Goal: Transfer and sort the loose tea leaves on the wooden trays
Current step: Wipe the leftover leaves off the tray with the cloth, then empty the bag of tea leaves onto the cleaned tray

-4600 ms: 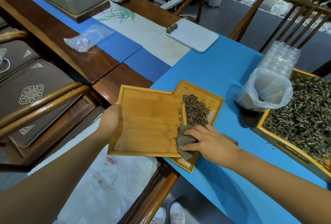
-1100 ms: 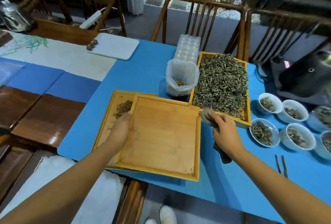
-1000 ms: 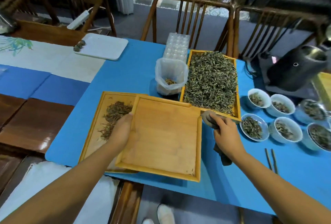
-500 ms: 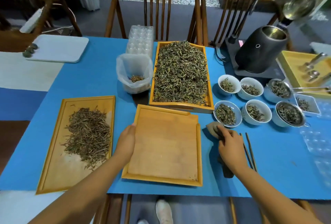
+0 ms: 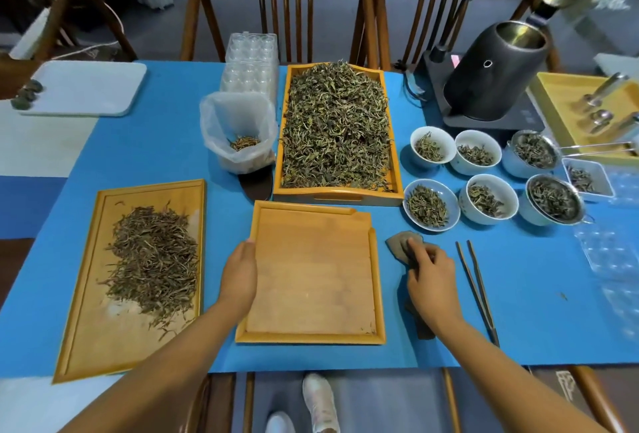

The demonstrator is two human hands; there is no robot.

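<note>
An empty square wooden tray (image 5: 311, 273) lies flat on the blue mat in front of me. My left hand (image 5: 240, 275) grips its left rim. My right hand (image 5: 430, 275) presses a grey-brown cloth (image 5: 401, 242) onto the mat just right of that tray. A long flat wooden tray (image 5: 86, 339) at the left carries a pile of dark tea leaves (image 5: 154, 256). Behind the empty tray stands a deep tray (image 5: 339, 195) heaped with greenish loose tea (image 5: 335, 128).
A plastic bag (image 5: 238, 131) with a little tea stands left of the deep tray. Several white bowls (image 5: 432, 208) of tea sit at the right, with long tweezers (image 5: 479, 289) beside my right hand. A black kettle (image 5: 498, 73), clear plastic packs (image 5: 252, 62) and chairs line the far side.
The empty tray came off the long tray and moved right, landing flat on the mat. My right hand carried the cloth down to the mat beside it. My view swung right.
</note>
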